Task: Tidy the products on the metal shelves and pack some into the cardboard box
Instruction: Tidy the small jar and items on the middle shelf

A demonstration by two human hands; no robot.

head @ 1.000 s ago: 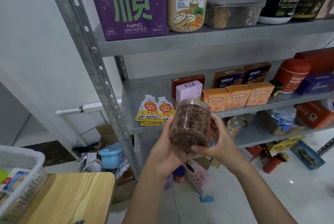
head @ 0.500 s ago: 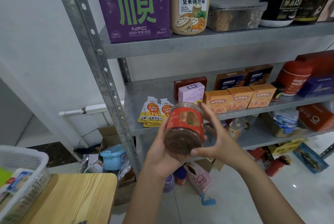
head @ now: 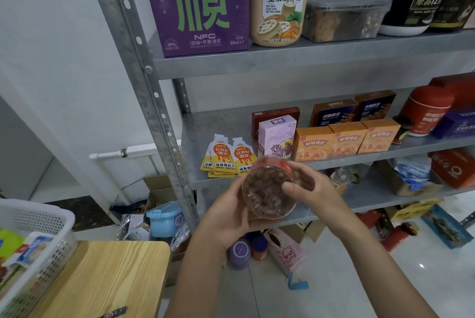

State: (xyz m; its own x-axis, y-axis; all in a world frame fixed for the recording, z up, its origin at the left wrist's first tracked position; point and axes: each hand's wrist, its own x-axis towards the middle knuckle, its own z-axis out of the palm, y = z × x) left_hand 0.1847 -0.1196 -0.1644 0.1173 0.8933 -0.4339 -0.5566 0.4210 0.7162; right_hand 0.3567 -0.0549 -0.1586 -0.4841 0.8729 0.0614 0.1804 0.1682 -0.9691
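Head view: a clear plastic jar with a red label band and dark brown contents sits between both hands, held in the air just in front of the middle shelf's front edge. Its long axis points away from the camera toward the shelving, so the transparent base faces the lens and the far end is hidden. The left hand cups it from below and the left side, fingers curled under and mostly out of sight. The right hand closes on it from the right, thumb pressed onto the base rim and the other fingers wrapped round the far side. Both hands touch the jar; neither is clearly nearer.

Measured from that front edge, the flat orange-and-white pouches lie just behind it, directly beyond the jar. The pink carton stands next to them on the right, then a row of orange boxes. Bare shelf shows behind and left of the pouches, up to the perforated upright; that looks like the only free room for setting the jar down, if it goes there at all. The shelf above leaves ample headroom. Below the edge and to the left, an open cardboard box sits on the floor, partly filled.
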